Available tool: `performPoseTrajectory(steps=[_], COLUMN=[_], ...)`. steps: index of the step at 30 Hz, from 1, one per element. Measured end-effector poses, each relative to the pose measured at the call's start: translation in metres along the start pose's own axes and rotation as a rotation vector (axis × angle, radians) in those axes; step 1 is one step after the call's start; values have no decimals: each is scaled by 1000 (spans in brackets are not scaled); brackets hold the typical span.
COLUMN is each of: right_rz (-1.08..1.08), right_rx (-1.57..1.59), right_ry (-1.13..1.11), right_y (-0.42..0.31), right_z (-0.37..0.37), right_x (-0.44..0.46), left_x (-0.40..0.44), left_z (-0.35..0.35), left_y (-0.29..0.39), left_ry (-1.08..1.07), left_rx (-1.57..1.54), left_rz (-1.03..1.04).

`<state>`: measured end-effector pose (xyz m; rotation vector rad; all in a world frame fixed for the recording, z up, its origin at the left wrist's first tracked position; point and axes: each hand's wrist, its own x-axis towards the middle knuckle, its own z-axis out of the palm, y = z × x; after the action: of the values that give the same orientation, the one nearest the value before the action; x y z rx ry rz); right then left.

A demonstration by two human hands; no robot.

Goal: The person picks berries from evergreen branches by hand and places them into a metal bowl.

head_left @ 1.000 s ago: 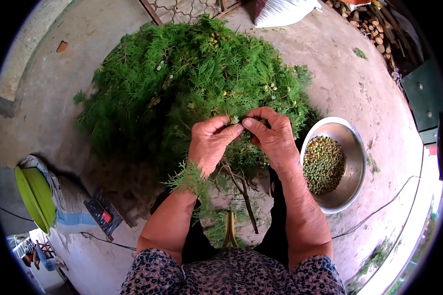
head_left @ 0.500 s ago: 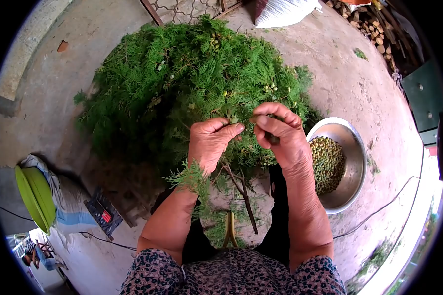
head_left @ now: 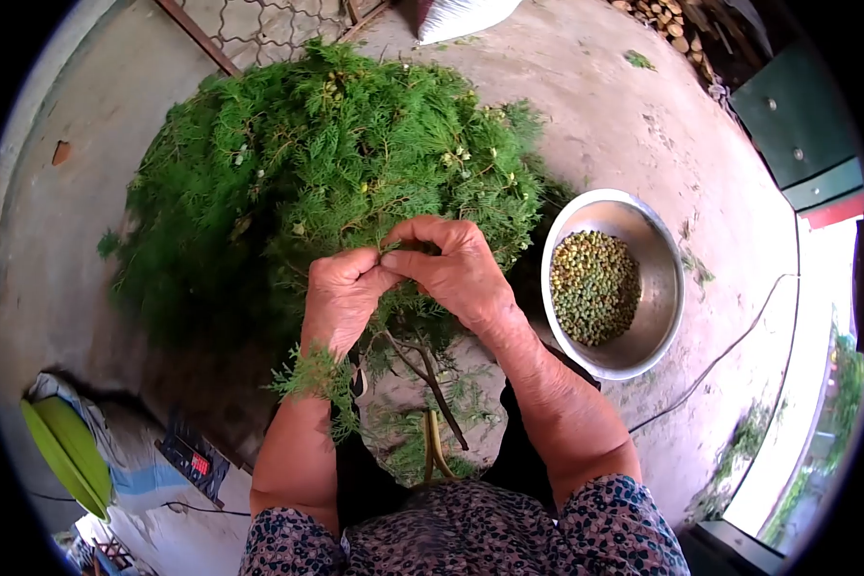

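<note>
My left hand (head_left: 341,298) is closed on a green sprig (head_left: 317,376), whose leafy part hangs beside my wrist. A bare brown stem (head_left: 430,384) slants down below my hands. My right hand (head_left: 456,269) touches the left at the fingertips, its thumb and forefinger pinched; what it grips is too small to make out. Just beyond both hands spreads a big heap of green branches (head_left: 355,144) with small pale cones. To the right stands a metal bowl (head_left: 664,288), partly filled with small green and brownish cones (head_left: 595,288).
A lime-green basin (head_left: 67,451) and a grey sack (head_left: 134,461) are at the lower left, near a dark crate (head_left: 194,459). A white sack (head_left: 461,14), stacked firewood (head_left: 667,19) and a green cabinet (head_left: 797,115) stand farther back. A cable (head_left: 720,360) runs along the floor at right.
My right hand has come back from beside the bowl to meet my left at the fingertips. The whole view has shifted, so the heap and bowl sit farther left.
</note>
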<state>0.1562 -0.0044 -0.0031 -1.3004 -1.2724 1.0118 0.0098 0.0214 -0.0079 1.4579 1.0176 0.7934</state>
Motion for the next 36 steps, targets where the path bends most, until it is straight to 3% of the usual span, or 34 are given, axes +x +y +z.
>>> performPoseTrajectory(steps=[4, 6, 7, 11, 15, 18, 21, 22, 25, 29, 32, 33, 35, 36], right_rz=[456, 535, 555, 390, 363, 476, 416, 418, 406, 358, 326, 357, 317, 262], right_rx=[539, 720, 731, 582, 18, 20, -11, -13, -432, -134, -397, -773, -831, -520], right_ry=[-68, -31, 28, 317, 620, 818, 1013, 1015, 966, 1192, 1319, 1339, 1293, 1249], right_y=[3, 4, 1, 21, 59, 88, 107, 118, 134, 134, 136, 167, 190, 184], right_z=[-6, -14, -19, -83, -165, -201, -218, -229, -258, -249, -250, -278, -298, -296], right_x=[-2, -4, -5, -7, -31, -56, -67, -69, -76, -69, -70, -76, -79, -83], left_x=[-1, -1, -1, 4, 5, 3, 1, 1, 4, 3, 2, 1, 2, 2], left_z=[9, 10, 7, 3, -5, -6, -7, -9, -12, -14, -18, -20, -22, -25], left_y=[1, 6, 8, 2, -3, -6, -7, -9, -13, -12, -13, -13, -14, -17], left_ry=[2, -19, -12, 162, 216, 227, 244, 242, 271, 285, 230, 198, 184, 192], left_rx=[-22, -149, -28, -254, -421, -472, -569, -570, -649, -674, -752, -801, -841, -877], left_rz=[129, 49, -29, -51, -56, -55, -76, -79, -130, -129, -144, -118, -83, -95])
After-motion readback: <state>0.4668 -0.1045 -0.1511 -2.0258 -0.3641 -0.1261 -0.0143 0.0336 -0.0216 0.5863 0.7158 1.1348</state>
